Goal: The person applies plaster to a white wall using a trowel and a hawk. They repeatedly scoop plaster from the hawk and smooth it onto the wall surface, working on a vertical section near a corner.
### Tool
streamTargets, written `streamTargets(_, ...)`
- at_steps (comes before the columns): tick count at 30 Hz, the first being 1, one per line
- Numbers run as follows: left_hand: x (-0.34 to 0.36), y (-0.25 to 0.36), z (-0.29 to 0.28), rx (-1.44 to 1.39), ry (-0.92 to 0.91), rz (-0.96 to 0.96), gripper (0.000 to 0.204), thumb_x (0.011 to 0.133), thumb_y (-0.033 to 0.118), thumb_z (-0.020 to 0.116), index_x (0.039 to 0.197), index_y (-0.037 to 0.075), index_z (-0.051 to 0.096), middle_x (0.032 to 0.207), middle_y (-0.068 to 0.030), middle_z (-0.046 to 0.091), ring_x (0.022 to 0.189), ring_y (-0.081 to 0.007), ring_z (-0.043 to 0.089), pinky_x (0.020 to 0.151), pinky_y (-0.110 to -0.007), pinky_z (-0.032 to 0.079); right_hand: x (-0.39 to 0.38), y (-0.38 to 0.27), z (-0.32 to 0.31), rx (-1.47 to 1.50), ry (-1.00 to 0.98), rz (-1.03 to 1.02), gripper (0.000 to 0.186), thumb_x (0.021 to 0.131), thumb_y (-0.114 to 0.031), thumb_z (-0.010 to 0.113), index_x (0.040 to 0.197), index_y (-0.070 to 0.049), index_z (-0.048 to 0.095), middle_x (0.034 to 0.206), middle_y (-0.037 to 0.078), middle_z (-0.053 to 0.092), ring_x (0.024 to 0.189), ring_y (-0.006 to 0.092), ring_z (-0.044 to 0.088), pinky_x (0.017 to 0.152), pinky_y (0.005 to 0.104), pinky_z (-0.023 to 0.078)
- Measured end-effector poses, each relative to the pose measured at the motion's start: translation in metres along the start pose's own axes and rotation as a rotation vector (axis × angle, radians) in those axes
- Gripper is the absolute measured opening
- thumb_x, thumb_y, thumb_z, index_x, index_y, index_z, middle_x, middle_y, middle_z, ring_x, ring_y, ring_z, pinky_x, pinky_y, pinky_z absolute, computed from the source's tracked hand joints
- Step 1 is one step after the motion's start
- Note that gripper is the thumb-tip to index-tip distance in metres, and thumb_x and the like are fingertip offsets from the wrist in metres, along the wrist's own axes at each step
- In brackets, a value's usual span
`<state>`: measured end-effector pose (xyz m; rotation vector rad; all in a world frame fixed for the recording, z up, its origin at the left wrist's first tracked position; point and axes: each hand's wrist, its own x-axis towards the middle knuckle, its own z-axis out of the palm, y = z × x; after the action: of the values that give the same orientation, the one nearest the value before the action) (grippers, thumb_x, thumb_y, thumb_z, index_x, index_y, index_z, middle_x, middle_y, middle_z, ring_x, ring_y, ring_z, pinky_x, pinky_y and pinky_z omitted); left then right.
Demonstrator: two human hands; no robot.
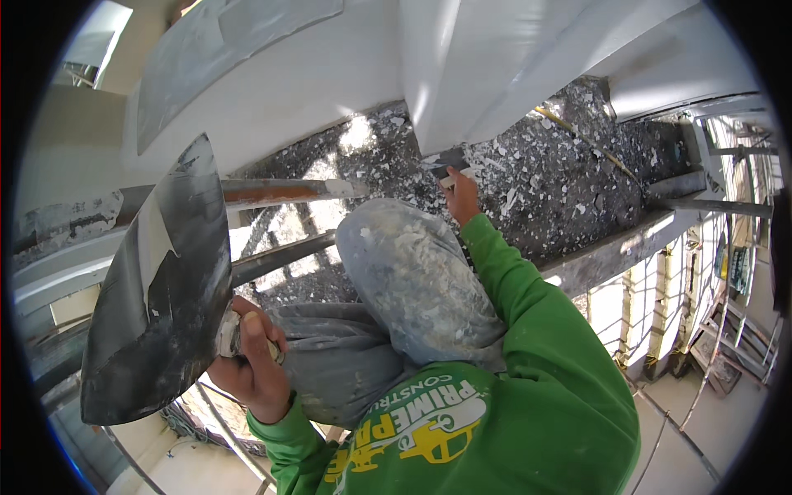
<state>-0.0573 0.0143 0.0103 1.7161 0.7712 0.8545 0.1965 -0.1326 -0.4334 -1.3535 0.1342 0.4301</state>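
Note:
My left hand [256, 355] grips the handle of a wide, dark metal plastering blade [157, 313] smeared with pale compound, held up at the left. My right hand [459, 194] holds a small putty knife [445, 165], its blade at the bottom of a white column [495, 58]. My dust-covered grey knee [404, 272] is between my two hands, with my green sleeves reaching past on both sides.
Metal pipes [293, 190] cross beside my left hand. The dark floor [569, 181] is littered with white flakes; a yellow rod [586, 140] lies on it. Scaffolding [734, 206] and a ledge edge [610, 247] are at the right, above a lower level.

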Motion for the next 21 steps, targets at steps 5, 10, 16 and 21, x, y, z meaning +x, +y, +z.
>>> streamTargets(5, 0.002, 0.003, 0.0, -0.013, -0.04, -0.001, 0.013, 0.094, 0.005, 0.047, 0.101, -0.006, 0.045, 0.068, -0.0056, 0.045, 0.054, -0.0091, 0.043, 0.041, -0.023, 0.038, 0.008, 0.015, 0.004, -0.166, -0.094, -0.301, 0.019, 0.083, -0.01, 0.068, 0.096, -0.003, 0.056, 0.09, 0.007, 0.055, 0.089, 0.0237, 0.058, 0.08, 0.0429, 0.051)
streamTargets(10, 0.002, -0.006, -0.004, -0.016, -0.062, 0.02, 0.046, 0.094, 0.007, 0.047, 0.135, -0.003, 0.03, 0.069, -0.0071, 0.046, 0.051, -0.0086, 0.042, 0.038, -0.022, 0.036, 0.038, 0.032, -0.006, -0.394, -0.141, -0.338, 0.021, 0.084, -0.008, 0.064, 0.1, 0.002, 0.054, 0.101, 0.014, 0.056, 0.095, 0.0257, 0.057, 0.089, 0.0429, 0.052)
streamTargets(16, 0.002, 0.0, 0.0, -0.017, -0.03, 0.001, 0.03, 0.094, 0.005, 0.048, 0.12, -0.007, 0.04, 0.07, -0.0064, 0.047, 0.053, -0.0086, 0.043, 0.041, -0.023, 0.038, 0.015, -0.068, 0.057, 0.596, 0.078, 0.359, 0.031, 0.085, -0.003, 0.057, 0.114, 0.003, 0.048, 0.101, 0.01, 0.056, 0.095, 0.0272, 0.059, 0.095, 0.0439, 0.051)
streamTargets(21, 0.002, -0.006, -0.001, -0.005, -0.045, 0.012, 0.036, 0.094, 0.008, 0.049, 0.126, -0.003, 0.037, 0.069, -0.0075, 0.048, 0.052, -0.0091, 0.044, 0.038, -0.022, 0.038, -0.056, -0.15, 0.067, 0.653, -0.029, 0.235, 0.025, 0.089, -0.003, 0.054, 0.113, 0.002, 0.048, 0.105, 0.01, 0.055, 0.1, 0.0252, 0.057, 0.098, 0.0471, 0.049)
